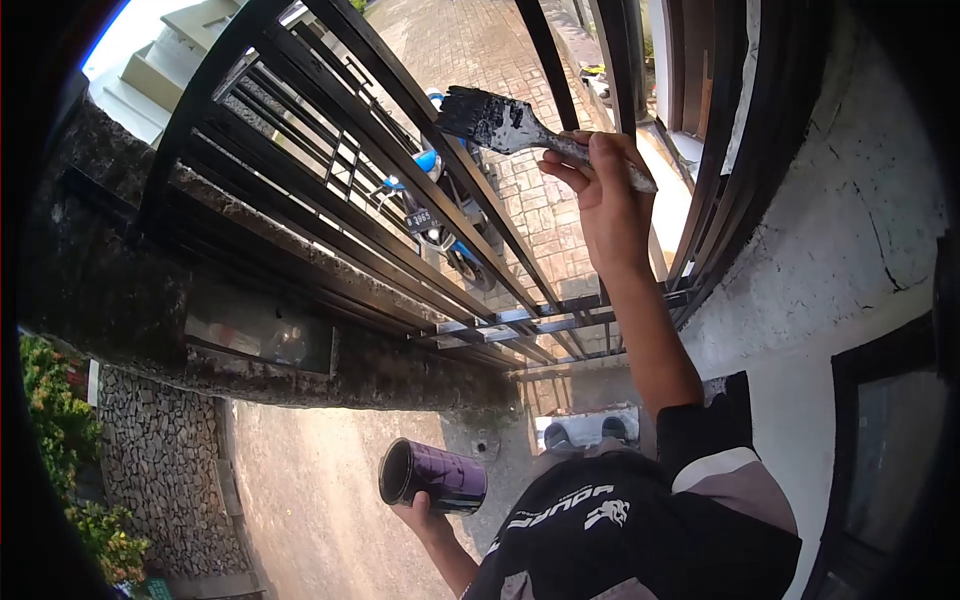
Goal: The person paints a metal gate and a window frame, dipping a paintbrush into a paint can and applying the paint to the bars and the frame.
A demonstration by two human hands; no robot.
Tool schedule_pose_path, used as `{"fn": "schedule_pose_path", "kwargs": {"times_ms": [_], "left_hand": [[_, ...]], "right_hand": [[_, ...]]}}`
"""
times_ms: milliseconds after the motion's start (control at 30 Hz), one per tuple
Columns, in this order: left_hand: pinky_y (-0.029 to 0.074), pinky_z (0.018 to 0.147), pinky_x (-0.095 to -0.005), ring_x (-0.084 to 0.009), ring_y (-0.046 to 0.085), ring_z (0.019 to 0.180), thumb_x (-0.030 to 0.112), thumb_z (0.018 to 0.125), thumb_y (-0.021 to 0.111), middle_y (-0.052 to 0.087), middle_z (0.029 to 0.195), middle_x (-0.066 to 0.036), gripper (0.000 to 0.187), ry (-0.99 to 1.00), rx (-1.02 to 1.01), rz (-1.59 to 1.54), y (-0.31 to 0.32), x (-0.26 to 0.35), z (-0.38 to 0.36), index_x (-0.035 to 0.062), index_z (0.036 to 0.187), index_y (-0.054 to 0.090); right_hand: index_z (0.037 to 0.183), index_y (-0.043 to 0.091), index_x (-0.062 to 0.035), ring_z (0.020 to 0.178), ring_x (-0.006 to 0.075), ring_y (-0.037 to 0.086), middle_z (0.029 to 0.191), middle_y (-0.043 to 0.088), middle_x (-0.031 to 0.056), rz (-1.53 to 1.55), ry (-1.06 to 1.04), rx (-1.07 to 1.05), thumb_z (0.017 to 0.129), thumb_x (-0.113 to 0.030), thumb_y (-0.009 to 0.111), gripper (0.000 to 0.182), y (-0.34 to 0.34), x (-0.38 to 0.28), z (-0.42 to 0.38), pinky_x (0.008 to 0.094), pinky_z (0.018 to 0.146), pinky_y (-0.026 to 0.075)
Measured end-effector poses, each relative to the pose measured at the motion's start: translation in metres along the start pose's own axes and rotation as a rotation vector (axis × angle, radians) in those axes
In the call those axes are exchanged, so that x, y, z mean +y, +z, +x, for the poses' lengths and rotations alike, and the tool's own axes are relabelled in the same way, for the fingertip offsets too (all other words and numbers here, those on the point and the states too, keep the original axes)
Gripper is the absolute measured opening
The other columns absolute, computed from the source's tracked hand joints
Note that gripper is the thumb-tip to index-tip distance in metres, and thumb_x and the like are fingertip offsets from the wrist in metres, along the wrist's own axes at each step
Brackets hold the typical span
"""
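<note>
Paintbrush [505, 122] in right hand [612, 185], paint can [440, 477] in left hand [420, 515]

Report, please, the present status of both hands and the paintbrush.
Right hand gripping paintbrush, bristles coated black, at black metal gate; contact unclear. Left hand holding open purple can. Motorcycle beyond gate; nothing seen blocking brush.

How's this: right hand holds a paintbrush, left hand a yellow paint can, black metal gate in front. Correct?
Not the colour: the head view shows the paint can is purple, not yellow. The rest stands: it's in the left hand, the paintbrush in the right hand, black metal gate in front.
</note>
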State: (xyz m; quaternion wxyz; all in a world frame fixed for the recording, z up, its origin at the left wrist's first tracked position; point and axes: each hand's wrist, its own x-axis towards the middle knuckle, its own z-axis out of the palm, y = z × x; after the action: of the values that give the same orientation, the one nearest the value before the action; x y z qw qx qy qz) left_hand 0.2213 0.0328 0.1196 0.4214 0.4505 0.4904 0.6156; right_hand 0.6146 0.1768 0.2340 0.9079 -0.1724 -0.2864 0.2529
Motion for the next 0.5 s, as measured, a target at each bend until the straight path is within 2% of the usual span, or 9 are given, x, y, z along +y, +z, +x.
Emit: {"fn": "schedule_pose_path", "kwargs": {"times_ms": [100,200,267,400,500], "left_hand": [[0.049,0.098,-0.0390,-0.0262,0.060,0.114,0.044,0.064,0.086,0.059,0.125,-0.016,0.096,-0.034,0.025,-0.035,-0.011,-0.002,-0.013,-0.0066,0.135,0.047],[0.053,0.091,-0.0399,-0.0251,0.060,0.109,0.045,0.069,0.081,0.058,0.120,-0.013,0.090,0.004,0.007,0.002,-0.014,-0.002,-0.021,-0.0040,0.135,0.045],[0.052,0.092,-0.0395,-0.0250,0.060,0.109,0.046,0.069,0.081,0.058,0.120,-0.013,0.091,0.002,0.005,0.004,-0.017,-0.003,-0.025,-0.0042,0.135,0.045],[0.051,0.093,-0.0379,-0.0242,0.061,0.109,0.046,0.069,0.081,0.058,0.120,-0.013,0.091,0.015,0.017,-0.004,-0.021,-0.004,-0.028,-0.0048,0.135,0.045],[0.051,0.093,-0.0374,-0.0238,0.061,0.109,0.045,0.068,0.082,0.058,0.120,-0.013,0.091,0.024,0.018,-0.010,-0.024,-0.006,-0.027,-0.0050,0.135,0.045]], "right_hand": [[0.101,0.058,0.0054,0.086,0.0285,0.071,0.101,0.063,0.0170,0.005,0.005,-0.008,0.100,-0.017,0.057,0.023,0.001,0.007,-0.013,0.0398,0.081,0.061],[0.101,0.058,0.0053,0.087,0.0285,0.070,0.101,0.063,0.0170,0.016,0.052,0.012,0.100,-0.018,0.057,0.023,-0.010,0.022,-0.023,0.0404,0.082,0.061],[0.101,0.058,0.0052,0.089,0.0286,0.070,0.101,0.063,0.0167,0.014,0.112,0.079,0.100,-0.017,0.057,0.023,-0.024,0.037,-0.028,0.0406,0.083,0.061],[0.104,0.060,0.0032,0.094,0.0271,0.069,0.103,0.065,0.0149,-0.029,0.238,0.091,0.102,-0.017,0.056,0.021,-0.082,0.079,-0.070,0.0428,0.093,0.057],[0.101,0.061,0.0046,0.093,0.0240,0.069,0.101,0.066,0.0142,-0.227,0.329,0.193,0.101,-0.017,0.057,0.022,-0.133,0.104,-0.119,0.0387,0.090,0.059]]}}
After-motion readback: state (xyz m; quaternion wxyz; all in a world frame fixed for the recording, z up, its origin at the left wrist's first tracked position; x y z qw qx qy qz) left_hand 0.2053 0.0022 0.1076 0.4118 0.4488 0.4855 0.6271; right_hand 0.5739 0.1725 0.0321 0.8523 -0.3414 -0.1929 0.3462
